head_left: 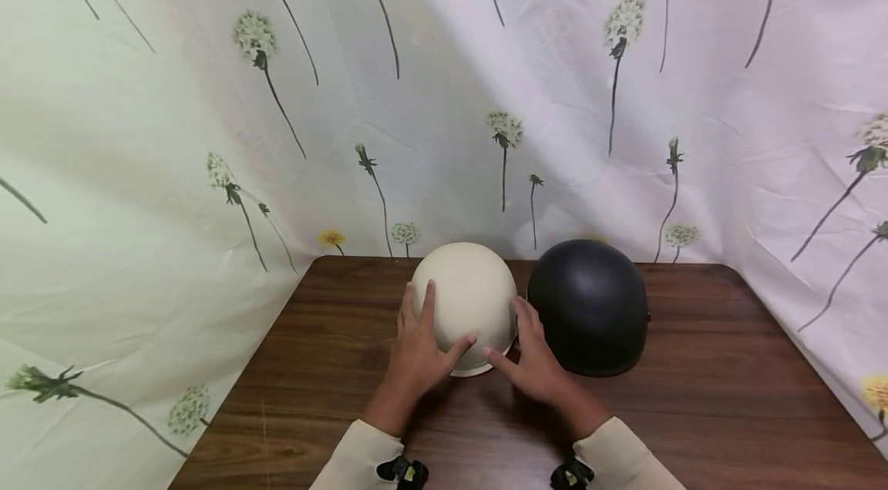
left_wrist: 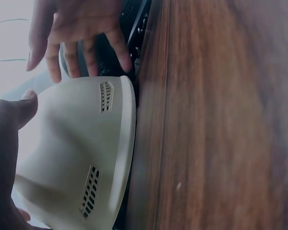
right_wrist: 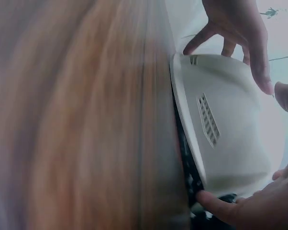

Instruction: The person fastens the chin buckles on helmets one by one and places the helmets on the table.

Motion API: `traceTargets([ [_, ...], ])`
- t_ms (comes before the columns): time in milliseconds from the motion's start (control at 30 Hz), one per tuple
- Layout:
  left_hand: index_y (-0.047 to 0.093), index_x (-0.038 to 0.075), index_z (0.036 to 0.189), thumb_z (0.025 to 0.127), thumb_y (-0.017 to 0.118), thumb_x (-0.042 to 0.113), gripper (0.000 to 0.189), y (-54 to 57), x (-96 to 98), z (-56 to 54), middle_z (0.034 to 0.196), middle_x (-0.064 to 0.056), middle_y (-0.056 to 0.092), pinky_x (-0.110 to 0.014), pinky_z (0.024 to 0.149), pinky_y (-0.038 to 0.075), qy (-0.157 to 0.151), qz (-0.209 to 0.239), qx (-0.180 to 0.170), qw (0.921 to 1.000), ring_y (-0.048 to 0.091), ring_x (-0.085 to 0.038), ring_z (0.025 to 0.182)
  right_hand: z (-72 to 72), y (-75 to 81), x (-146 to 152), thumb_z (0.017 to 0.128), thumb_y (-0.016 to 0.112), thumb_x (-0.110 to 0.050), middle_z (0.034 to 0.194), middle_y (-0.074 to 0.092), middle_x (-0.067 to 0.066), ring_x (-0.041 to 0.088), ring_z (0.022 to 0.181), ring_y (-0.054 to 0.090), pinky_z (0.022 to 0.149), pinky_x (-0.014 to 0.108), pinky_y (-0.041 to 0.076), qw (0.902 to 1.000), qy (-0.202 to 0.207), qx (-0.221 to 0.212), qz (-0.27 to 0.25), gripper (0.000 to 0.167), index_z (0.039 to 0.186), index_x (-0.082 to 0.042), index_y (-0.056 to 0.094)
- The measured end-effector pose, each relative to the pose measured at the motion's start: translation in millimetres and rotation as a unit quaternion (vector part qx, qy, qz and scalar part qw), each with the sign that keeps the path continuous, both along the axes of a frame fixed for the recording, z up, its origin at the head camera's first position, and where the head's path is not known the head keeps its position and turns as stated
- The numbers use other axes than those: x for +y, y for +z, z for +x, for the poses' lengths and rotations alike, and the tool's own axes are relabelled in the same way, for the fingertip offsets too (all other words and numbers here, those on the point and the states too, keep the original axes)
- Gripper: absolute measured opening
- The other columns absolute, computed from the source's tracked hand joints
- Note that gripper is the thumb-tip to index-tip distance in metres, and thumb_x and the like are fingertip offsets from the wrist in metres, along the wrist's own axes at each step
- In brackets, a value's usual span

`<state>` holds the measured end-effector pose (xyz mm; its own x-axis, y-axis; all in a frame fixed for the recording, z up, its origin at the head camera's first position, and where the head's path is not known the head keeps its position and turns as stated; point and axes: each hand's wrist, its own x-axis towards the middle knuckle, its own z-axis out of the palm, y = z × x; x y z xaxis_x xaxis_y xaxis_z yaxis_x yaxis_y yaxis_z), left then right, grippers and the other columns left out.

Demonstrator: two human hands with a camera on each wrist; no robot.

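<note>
A cream helmet (head_left: pixel 466 282) sits dome up on the wooden table, its rim downward. My left hand (head_left: pixel 418 342) rests against its left side with fingers spread and the thumb over the near face. On the other side is my right hand (head_left: pixel 536 360), fingers along the dome and thumb toward the front rim. Both wrist views show slotted vents (right_wrist: pixel 209 120) low on the shell. In the right wrist view, a fingertip of the right hand lies right at the rim. A black helmet (head_left: pixel 590 305) stands just right of the right hand.
The brown wooden table (head_left: pixel 312 390) has rounded far corners. Behind it and along both sides hangs a pale sheet (head_left: pixel 444 105) printed with dandelions. Dark straps (right_wrist: pixel 194 184) show under the cream helmet's rim.
</note>
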<state>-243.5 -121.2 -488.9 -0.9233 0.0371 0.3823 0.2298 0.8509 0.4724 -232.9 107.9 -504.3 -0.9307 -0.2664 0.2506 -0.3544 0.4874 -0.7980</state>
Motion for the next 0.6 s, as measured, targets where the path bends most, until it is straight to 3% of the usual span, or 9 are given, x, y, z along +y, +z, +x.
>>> traceTargets([
  [167, 0.014, 0.025, 0.169, 0.082, 0.070, 0.077, 0.116, -0.9, 1.5, 0.4, 0.173, -0.022, 0.011, -0.074, 0.091, 0.051, -0.003, 0.003, -0.002, 1.0000, 0.031, -0.053, 0.152, -3.4, -7.8, -6, 0.098, 0.071, -0.044, 0.174, 0.000, 0.020, 0.048, 0.160, 0.005, 0.115, 0.074, 0.031, 0.9999, 0.000, 0.014, -0.010, 0.102, 0.168, -0.009, 0.005],
  [600, 0.014, 0.019, 0.169, 0.084, 0.070, 0.075, 0.116, -1.1, 2.9, -0.8, 0.174, -0.020, 0.012, -0.072, 0.095, 0.051, -0.007, 0.005, 0.003, 1.0000, 0.029, -0.051, 0.154, -1.0, -11.6, -13, 0.098, 0.074, -0.034, 0.175, 0.001, 0.019, 0.044, 0.161, 0.012, 0.117, 0.071, 0.034, 0.9931, -0.005, -0.011, -0.117, 0.098, 0.168, -0.011, 0.010],
])
